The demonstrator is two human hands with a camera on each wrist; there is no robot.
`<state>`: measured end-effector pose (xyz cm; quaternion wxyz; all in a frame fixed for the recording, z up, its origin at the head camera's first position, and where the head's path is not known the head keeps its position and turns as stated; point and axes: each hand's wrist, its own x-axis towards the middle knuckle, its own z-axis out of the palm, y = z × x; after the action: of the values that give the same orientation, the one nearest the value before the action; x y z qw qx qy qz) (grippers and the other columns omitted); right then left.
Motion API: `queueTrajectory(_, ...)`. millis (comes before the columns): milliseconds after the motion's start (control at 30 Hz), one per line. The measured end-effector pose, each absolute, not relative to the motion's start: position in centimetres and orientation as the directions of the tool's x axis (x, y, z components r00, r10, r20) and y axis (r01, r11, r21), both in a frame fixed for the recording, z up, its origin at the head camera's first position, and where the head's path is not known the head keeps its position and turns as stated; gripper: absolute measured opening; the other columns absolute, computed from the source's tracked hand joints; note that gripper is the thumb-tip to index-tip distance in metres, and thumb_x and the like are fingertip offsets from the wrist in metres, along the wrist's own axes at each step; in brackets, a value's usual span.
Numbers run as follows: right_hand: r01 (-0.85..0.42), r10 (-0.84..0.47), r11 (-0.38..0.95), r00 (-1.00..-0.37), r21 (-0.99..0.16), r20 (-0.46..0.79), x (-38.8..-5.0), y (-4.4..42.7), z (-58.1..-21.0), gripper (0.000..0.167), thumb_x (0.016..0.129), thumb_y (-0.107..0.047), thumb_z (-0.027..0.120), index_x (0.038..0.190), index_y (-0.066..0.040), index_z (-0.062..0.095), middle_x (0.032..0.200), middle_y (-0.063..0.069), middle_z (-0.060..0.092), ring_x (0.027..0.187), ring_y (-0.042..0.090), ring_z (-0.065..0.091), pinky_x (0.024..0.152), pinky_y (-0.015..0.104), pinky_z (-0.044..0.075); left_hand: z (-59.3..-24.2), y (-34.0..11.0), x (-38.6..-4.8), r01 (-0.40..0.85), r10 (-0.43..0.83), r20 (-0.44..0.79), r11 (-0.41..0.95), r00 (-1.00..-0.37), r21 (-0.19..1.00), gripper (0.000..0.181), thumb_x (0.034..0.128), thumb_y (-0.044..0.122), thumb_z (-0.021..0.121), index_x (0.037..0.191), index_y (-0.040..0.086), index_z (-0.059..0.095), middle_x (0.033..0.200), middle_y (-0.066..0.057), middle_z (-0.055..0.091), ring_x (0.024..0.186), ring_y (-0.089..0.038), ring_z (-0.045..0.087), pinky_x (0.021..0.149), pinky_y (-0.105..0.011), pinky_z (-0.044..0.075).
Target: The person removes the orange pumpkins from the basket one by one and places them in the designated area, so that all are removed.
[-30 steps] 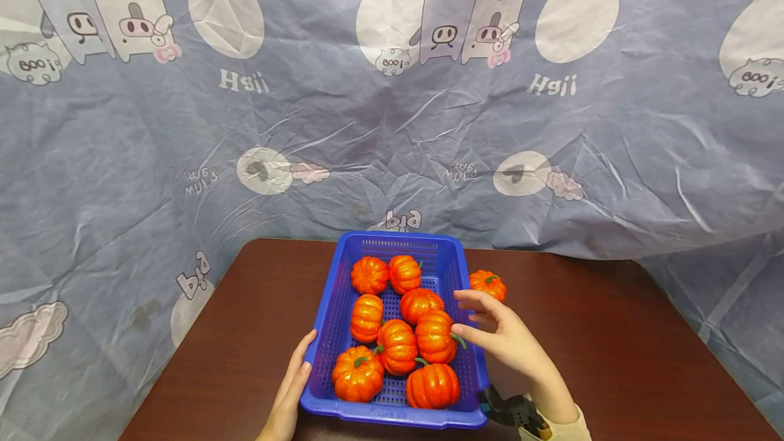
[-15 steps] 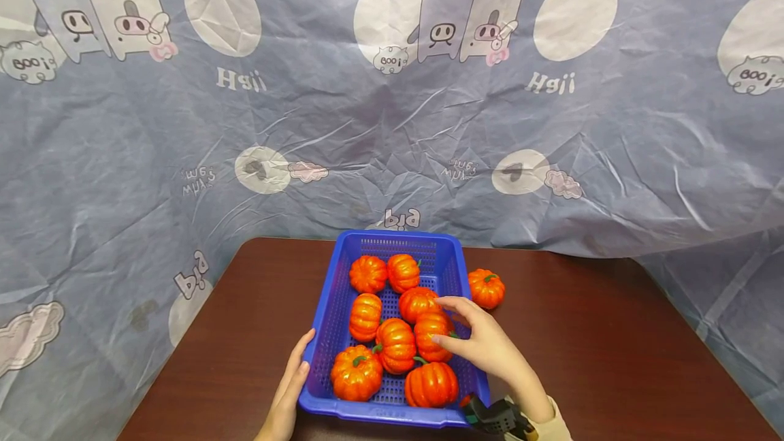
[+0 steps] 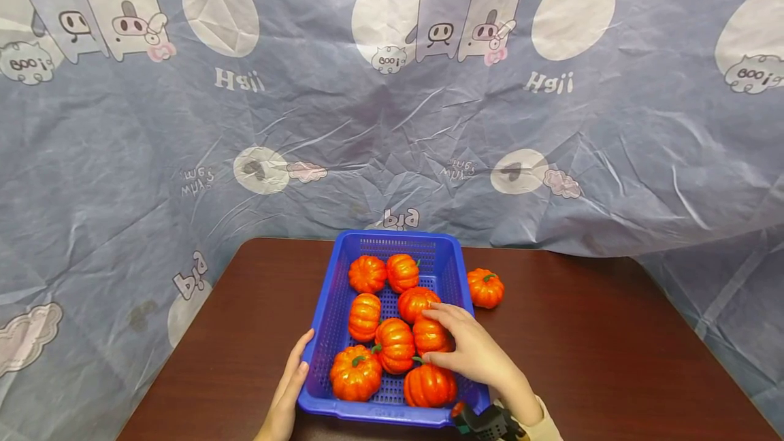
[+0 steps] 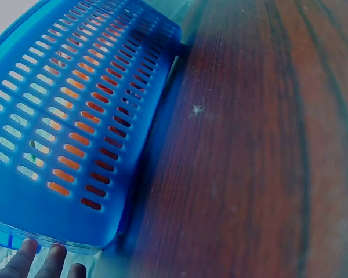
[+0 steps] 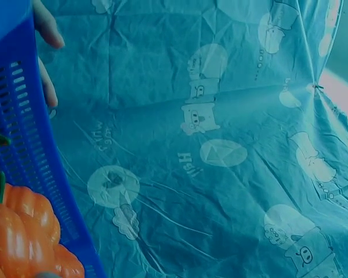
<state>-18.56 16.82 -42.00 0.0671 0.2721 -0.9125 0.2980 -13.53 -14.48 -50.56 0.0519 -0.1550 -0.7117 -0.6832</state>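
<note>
A blue slotted plastic basket [image 3: 380, 414] holds several shiny orange toy pumpkins with green stems. My right hand [image 3: 480, 356] reaches over its right rim, fingers and thumb curved round the two sides of a pumpkin [image 3: 431, 335] in the right middle of the basket. In the right wrist view only orange pumpkins [image 5: 17, 229] and a bit of fingertip show at the lower left. My left hand [image 3: 286, 386] rests with extended fingers on the basket's left side. The left wrist view has its fingertips [image 4: 54, 255] by the basket's end.
One more pumpkin [image 3: 486, 288] sits on the brown wooden table [image 3: 588, 346], outside the basket to the right. A grey-blue cloth [image 3: 367, 114] with cartoon pigs hangs behind the table. A dark wrist device [image 3: 490, 422] is on the right wrist.
My right hand has moved left and down from above the basket's right rim onto the pumpkin, uncovering the one on the table. The left hand and basket stay put.
</note>
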Motion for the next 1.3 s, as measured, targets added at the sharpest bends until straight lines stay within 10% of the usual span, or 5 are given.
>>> queueTrajectory(533,-0.576,-0.436,0.675,-0.816,-0.461,0.38,-18.72,16.35,-42.44,0.042,0.069,-0.012,0.079,0.108,-0.014,0.063,0.113,-0.001,0.056,0.109,0.025,0.049,0.091,0.046,0.039,-50.54,-14.32,-13.49,0.267,0.113,0.263,0.023,-0.958,0.963,0.047,0.1009,0.018,0.024,0.148,0.015,0.024,0.152,-0.013,0.018,0.131,-0.001,0.021,0.102,-0.024,0.016)
queueTrajectory(700,-0.569,-0.436,0.676,-0.821,-0.468,0.367,-18.69,16.2,-42.29,0.038,0.068,-0.011,0.08,0.101,-0.017,0.063,0.112,-0.004,0.054,0.107,0.022,0.05,0.088,0.043,0.042,-50.59,-14.29,-13.54,0.279,0.115,0.276,0.012,-0.954,0.96,0.047,0.1009,0.016,0.024,0.148,0.014,0.024,0.152,-0.013,0.018,0.131,0.001,0.021,0.096,-0.01,0.016)
queueTrajectory(1300,-0.546,-0.334,0.598,-0.835,-0.587,0.437,-18.89,16.52,-41.95,0.061,0.062,-0.021,0.086,0.118,-0.013,0.063,0.118,-0.006,0.055,0.107,0.016,0.048,0.086,0.037,0.045,-50.61,-14.31,-13.47,0.303,0.113,0.3,0.008,-0.947,0.953,0.047,0.1006,0.013,0.024,0.148,0.012,0.024,0.151,-0.014,0.02,0.13,0.001,0.024,0.096,-0.01,0.018)
